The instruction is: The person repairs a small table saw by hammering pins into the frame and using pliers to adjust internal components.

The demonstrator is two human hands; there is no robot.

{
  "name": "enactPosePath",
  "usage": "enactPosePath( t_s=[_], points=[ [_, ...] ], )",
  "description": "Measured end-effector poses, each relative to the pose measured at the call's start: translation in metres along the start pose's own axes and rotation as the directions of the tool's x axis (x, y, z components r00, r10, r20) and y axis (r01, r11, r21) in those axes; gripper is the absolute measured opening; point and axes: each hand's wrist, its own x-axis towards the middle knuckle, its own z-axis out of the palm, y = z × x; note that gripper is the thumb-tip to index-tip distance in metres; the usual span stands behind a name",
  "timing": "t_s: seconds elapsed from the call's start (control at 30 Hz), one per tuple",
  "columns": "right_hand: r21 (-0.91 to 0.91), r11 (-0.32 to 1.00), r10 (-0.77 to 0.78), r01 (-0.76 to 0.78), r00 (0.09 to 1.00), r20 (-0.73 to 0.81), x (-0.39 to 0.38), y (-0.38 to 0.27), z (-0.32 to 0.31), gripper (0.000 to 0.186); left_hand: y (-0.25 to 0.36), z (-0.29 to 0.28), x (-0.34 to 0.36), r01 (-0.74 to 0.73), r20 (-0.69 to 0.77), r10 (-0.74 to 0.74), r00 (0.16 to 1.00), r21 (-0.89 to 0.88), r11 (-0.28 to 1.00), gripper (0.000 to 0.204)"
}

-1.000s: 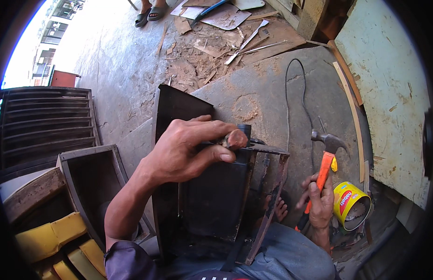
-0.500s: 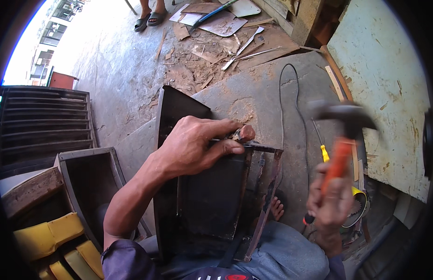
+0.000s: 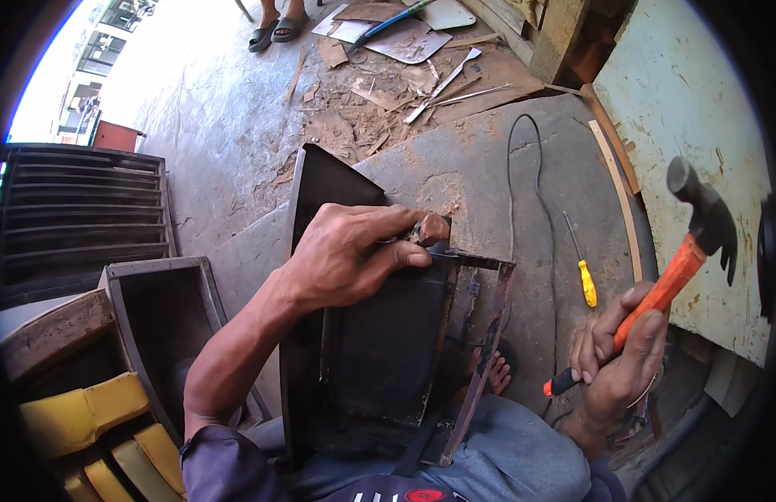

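Orange-handled hammer [image 3: 674, 273] now farther right than before

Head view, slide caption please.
Right hand holds an orange-handled claw hammer; left hand grips a blunt-ended tool over a dark panelled frame.

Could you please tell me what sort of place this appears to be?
It looks like a small repair workshop: the right hand grips a claw hammer, a yellow-handled screwdriver lies on the floor, and wood scraps are strewn farther off.
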Motion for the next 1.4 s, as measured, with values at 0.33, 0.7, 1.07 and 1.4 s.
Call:
enactPosePath(
  t_s=[0.33,0.7,1.07,1.4],
  points=[
    [-0.137,0.978,0.164,-0.155,0.985,0.051,-0.011,0.013,-0.010,0.042,0.000,0.002,0.002,-0.070,-0.066,0.062,0.996,-0.119,0.990,0.025],
    [-0.141,0.974,0.187,-0.175,0.979,0.077,-0.013,0.018,-0.013,0.040,0.002,0.004,0.002,-0.115,-0.106,0.109,0.988,-0.048,0.992,0.021],
    [-0.169,0.968,0.205,-0.183,0.971,0.123,-0.015,0.021,-0.015,0.040,0.002,0.002,0.000,-0.121,-0.076,0.118,0.990,-0.042,0.992,0.022],
    [-0.158,0.972,0.199,-0.176,0.970,0.141,-0.014,0.022,-0.014,0.039,0.004,0.002,0.004,-0.115,-0.080,0.110,0.991,-0.061,0.992,0.025]
  ],
)
